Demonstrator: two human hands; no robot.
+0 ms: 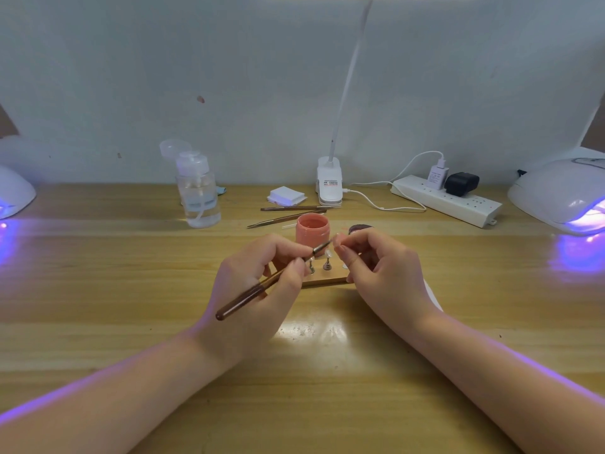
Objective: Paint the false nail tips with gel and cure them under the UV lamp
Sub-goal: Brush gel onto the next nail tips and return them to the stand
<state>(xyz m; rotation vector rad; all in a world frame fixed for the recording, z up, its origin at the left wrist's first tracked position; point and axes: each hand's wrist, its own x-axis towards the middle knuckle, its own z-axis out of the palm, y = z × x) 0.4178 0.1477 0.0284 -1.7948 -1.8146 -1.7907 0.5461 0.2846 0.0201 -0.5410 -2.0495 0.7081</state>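
At the centre of the frame the left hand (pixel 258 276) grips a brown-handled gel brush (pixel 271 280), its tip aimed toward a false nail tip (pixel 338 241) pinched in the fingers of the right hand (pixel 376 267). Just beyond the hands an open pot of coral gel (pixel 312 228) stands on the worktop (pixel 131 290), its dark lid (pixel 359 229) beside it. Between the hands a small wooden block (pixel 322 280) carries metal stands (pixel 326 262) whose tips look clear, unpainted. UV lamps glow violet at the left edge (pixel 14 191) and right edge (pixel 559 194). Judging by this, painting is at an early stage; whether the pinched tip has colour is too blurred to tell, and curing remains.
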